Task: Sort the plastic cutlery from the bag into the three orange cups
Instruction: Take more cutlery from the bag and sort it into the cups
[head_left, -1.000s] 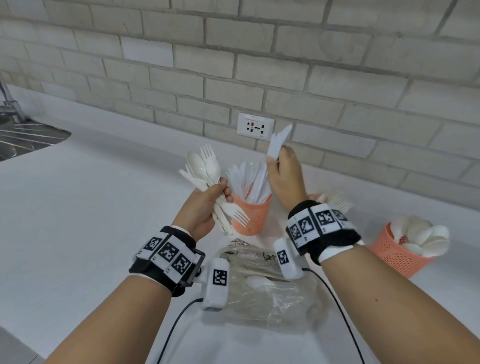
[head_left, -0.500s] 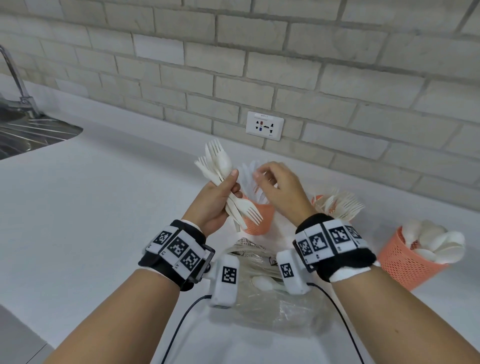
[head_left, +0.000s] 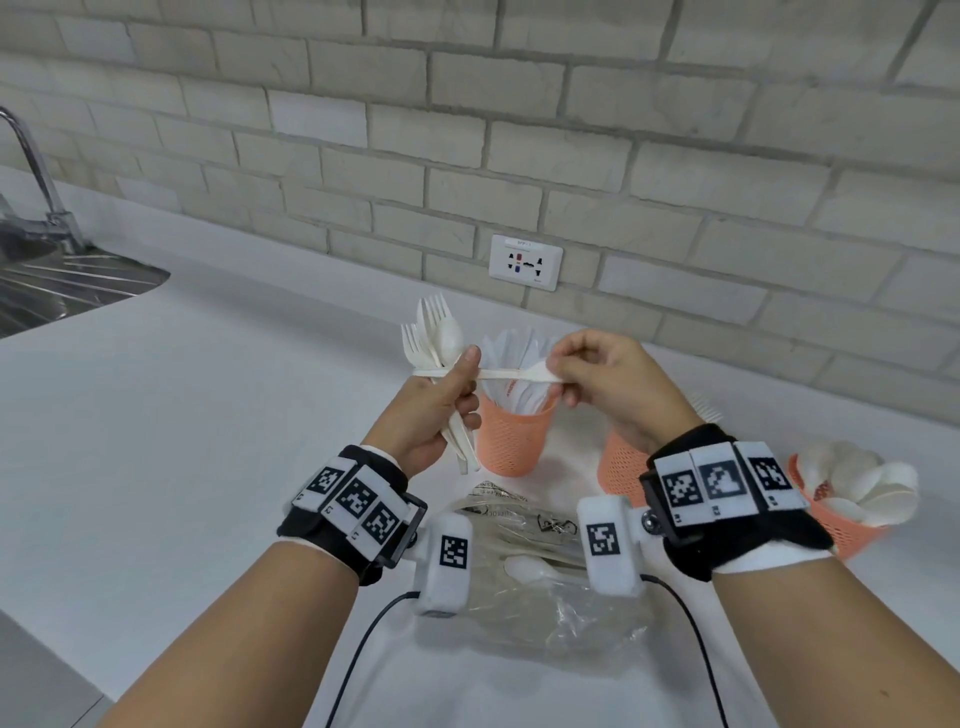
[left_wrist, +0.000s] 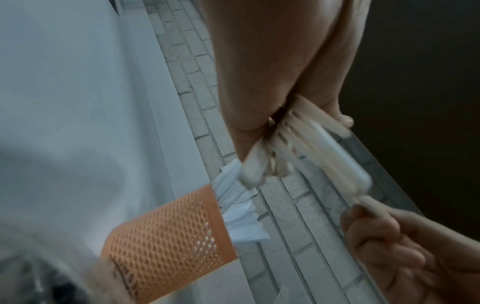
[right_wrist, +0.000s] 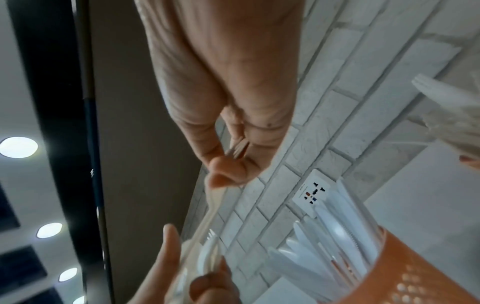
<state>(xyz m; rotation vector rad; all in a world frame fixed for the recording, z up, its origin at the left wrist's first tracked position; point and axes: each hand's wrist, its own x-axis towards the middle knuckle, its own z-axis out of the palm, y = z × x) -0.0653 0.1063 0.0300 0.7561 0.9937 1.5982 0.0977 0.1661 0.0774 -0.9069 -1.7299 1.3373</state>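
Note:
My left hand (head_left: 452, 395) grips a bundle of white forks and spoons (head_left: 434, 338), heads up, above the counter. My right hand (head_left: 563, 374) pinches the head of one white fork (head_left: 498, 373), which lies level across to the left thumb; its tines (right_wrist: 237, 150) show between the fingers. Behind it stands an orange mesh cup of knives (head_left: 511, 436). A second orange cup (head_left: 618, 467) with forks is half hidden by my right wrist. The third cup (head_left: 841, 530), far right, holds spoons. The clear bag (head_left: 545, 577) lies between my wrists with cutlery inside.
A steel sink (head_left: 57, 286) with a tap is set in the counter's far left. A wall socket (head_left: 524, 262) sits in the brick wall behind the cups. Black cables (head_left: 363, 639) trail from both wrist devices across the white counter (head_left: 208, 441).
A second ago my right hand held a knife above the knife cup; that knife has left it. The hand came to the left bundle and now pinches one fork, drawn out sideways to the right.

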